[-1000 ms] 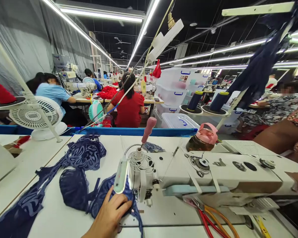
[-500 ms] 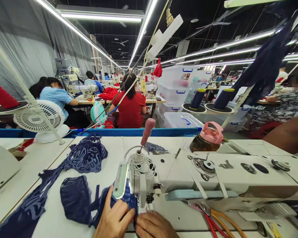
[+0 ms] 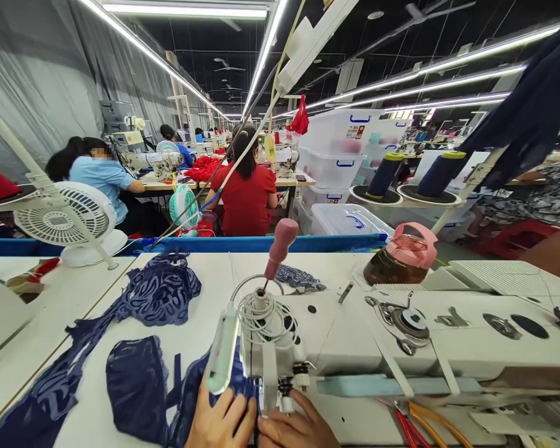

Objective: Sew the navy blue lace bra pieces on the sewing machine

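Observation:
A navy bra lies at the left of the sewing machine, with one cup flat on the table and the rest running under the machine head. My left hand presses on the fabric beside the needle area, fingers bent and close together, gripping it. My right hand is closed at the fabric's right edge just below the presser foot, its index finger raised toward the needle bar. What lies between its fingertips is mostly hidden. A lit work lamp hangs above my left fingers.
More navy lace pieces trail along the left table. A pink-handled screwdriver stands in the machine top. Orange-handled scissors lie at the lower right. Behind are a pink-lidded jug, thread cones, a white fan and seated co-workers.
My left index finger has drawn down from beside the lamp toward the other fingers. My right index finger has lifted toward the needle bar. The camera view has shifted slightly.

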Available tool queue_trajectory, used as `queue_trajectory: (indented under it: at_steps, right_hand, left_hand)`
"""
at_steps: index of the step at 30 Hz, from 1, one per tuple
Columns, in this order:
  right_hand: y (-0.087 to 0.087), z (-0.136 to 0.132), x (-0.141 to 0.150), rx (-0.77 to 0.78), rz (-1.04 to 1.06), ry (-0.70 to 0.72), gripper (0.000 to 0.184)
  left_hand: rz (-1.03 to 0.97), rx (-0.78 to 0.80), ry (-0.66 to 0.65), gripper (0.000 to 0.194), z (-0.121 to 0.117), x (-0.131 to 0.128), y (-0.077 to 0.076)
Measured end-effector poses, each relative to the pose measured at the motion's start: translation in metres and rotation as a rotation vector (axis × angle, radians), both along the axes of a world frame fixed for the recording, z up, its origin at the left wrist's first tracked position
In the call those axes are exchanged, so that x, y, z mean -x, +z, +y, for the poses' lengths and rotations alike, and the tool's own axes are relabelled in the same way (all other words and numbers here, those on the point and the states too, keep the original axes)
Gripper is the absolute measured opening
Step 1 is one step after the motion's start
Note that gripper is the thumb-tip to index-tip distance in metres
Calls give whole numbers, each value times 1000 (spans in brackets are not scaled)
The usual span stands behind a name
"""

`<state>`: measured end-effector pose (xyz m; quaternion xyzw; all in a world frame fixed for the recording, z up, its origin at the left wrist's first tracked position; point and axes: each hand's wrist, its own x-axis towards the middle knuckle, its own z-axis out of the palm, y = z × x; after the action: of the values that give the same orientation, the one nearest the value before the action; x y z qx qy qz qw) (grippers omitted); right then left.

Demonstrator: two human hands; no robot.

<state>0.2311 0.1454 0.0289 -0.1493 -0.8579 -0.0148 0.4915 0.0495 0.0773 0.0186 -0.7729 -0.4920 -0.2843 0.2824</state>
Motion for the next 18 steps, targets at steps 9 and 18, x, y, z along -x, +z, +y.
queue_trajectory:
  at_steps: [9,18]
  right_hand:
    - [-18,-5,-1,9,-34,-26,27]
    - [-13,-5,-2,15,-38,11,35]
  left_hand:
    - [-126,-1,19,36,-2,6,5]
    - [-93,58,-32,43,-1,3,-2]
